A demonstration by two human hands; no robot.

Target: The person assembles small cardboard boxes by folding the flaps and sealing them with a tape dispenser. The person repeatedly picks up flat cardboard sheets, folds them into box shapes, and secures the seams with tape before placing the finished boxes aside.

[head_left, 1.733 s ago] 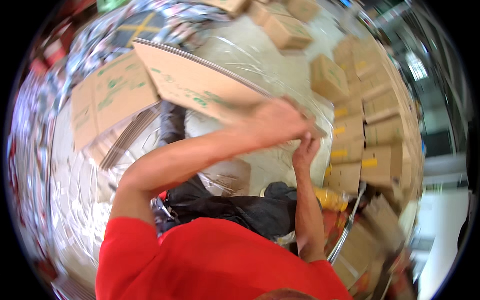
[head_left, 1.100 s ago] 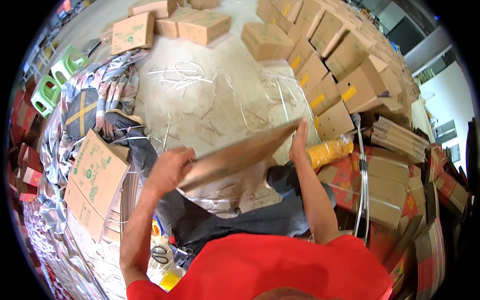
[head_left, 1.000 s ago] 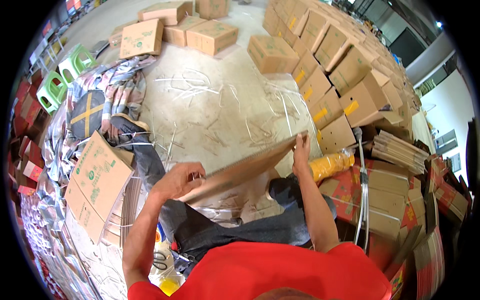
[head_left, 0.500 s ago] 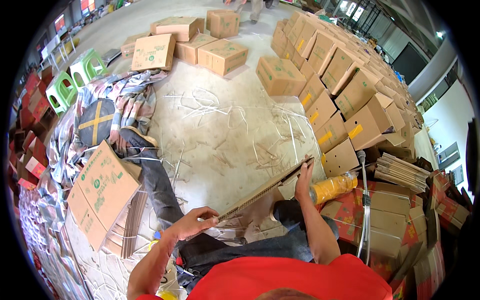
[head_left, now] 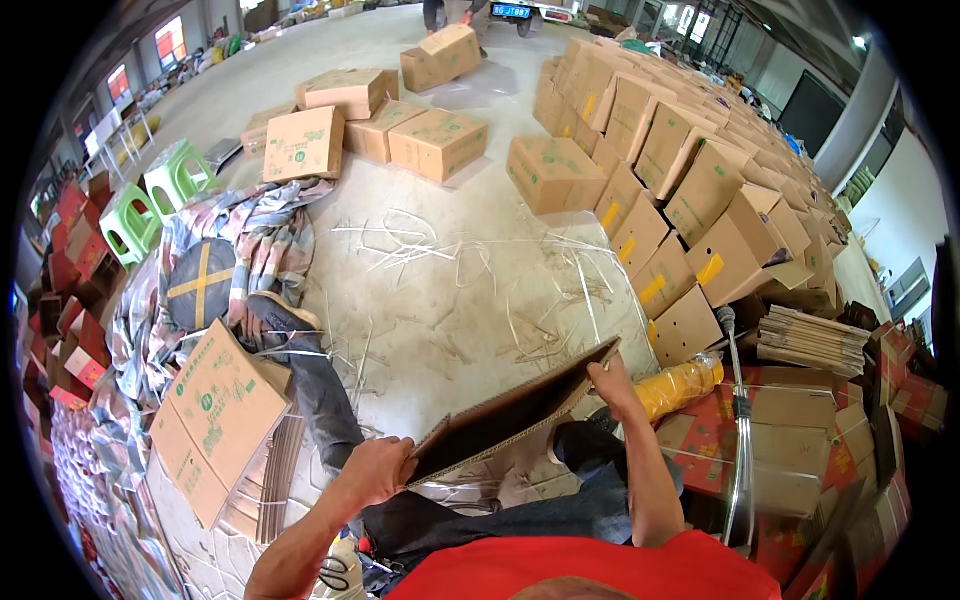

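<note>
A brown cardboard box (head_left: 505, 418) stretches between my two hands above my legs, tilted up toward the right. Its sides stand apart, with a dark narrow gap inside. My left hand (head_left: 380, 470) has its fingers wrapped round the box's left end. At the upper right end, my right hand (head_left: 612, 388) grips the cardboard edge. Part of the box's lower side lies out of sight below its near wall. Beside my left leg a pile of flattened printed cartons (head_left: 222, 405) leans at an angle.
Rows of opened boxes (head_left: 690, 200) stand on the right. Closed cartons (head_left: 438, 145) sit ahead. Near my right arm lie a yellow-wrapped roll (head_left: 678, 388) and a metal-rod tool (head_left: 741, 430). White straps (head_left: 400, 240) litter the floor. Far off, another person's hand (head_left: 466, 18) touches a carton.
The flat cardboard between my hands has spread into a box with a gap. My left hand has closed round its end. Far ahead, a carton has tilted under another person's hand.
</note>
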